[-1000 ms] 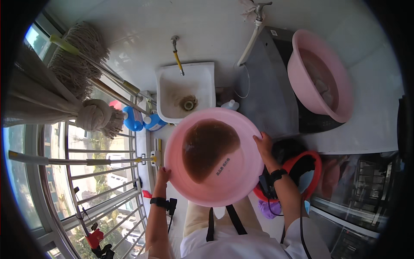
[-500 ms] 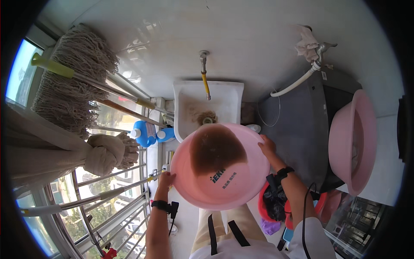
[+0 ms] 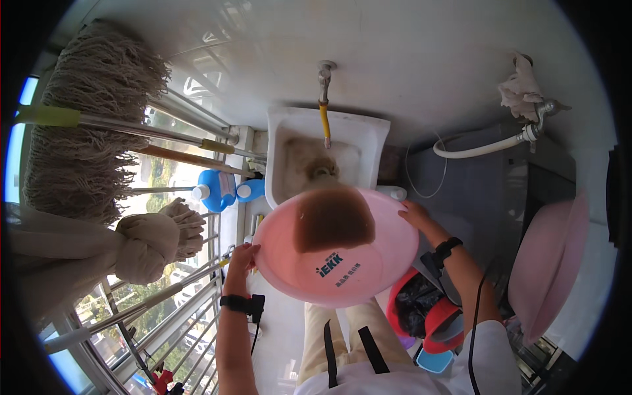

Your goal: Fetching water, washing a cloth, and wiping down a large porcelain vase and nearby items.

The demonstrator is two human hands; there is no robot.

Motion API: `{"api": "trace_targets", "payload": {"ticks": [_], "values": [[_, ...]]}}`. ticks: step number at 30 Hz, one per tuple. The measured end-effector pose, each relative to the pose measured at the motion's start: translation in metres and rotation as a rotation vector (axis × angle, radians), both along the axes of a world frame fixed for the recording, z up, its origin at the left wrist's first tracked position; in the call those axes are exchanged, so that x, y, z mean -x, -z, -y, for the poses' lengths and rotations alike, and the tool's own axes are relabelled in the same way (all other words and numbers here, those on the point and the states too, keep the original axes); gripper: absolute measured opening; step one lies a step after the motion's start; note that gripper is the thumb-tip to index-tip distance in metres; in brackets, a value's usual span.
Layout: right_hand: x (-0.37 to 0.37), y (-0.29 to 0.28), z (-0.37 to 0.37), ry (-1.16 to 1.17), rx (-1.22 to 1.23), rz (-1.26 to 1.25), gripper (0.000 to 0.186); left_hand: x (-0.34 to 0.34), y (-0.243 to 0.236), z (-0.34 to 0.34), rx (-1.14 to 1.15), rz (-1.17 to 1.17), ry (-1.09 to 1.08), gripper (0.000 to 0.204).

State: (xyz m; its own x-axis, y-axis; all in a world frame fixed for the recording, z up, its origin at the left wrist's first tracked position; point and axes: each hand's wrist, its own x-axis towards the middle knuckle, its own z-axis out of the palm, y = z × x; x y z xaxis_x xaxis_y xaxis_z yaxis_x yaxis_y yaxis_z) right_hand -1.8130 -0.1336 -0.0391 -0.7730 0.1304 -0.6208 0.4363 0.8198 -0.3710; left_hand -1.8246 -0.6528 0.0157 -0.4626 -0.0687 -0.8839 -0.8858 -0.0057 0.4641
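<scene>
Between my two hands hangs a round pink plastic basin (image 3: 388, 263), tilted away from me. Dark brown water (image 3: 334, 220) has gathered at its far side. My left hand (image 3: 243, 257) grips the basin's left rim, and my right hand (image 3: 416, 216) holds the rim at the upper right. Just beyond the basin stands a white utility sink (image 3: 280, 151) with brownish dirt around its drain. The basin's far rim overlaps the sink's near part and hides it. A metal tap with a yellow hose (image 3: 324, 122) points down into the sink.
Mops (image 3: 99, 72) and poles lean at the barred window on the left. Blue bottles (image 3: 217, 189) stand left of the sink. A grey appliance (image 3: 484, 174) and another pink basin (image 3: 546, 263) are on the right. Red buckets (image 3: 441, 329) sit below my right arm.
The basin tips further toward the sink, and the dark water gathers nearer the far rim. Both hands keep their grip. The view has shifted slightly.
</scene>
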Motion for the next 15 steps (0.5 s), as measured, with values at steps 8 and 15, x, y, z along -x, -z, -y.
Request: {"api": "trace_targets", "payload": {"ticks": [8,15], "values": [[0.028,0.009,-0.013,0.228,0.376,0.418,0.036,0.075,-0.034,-0.024,-0.13,-0.022,-0.124,0.024],[0.034,0.034,-0.009,0.299,0.56,0.46,0.027,0.142,-0.027,-0.006,-0.324,0.036,-0.187,0.015]]}}
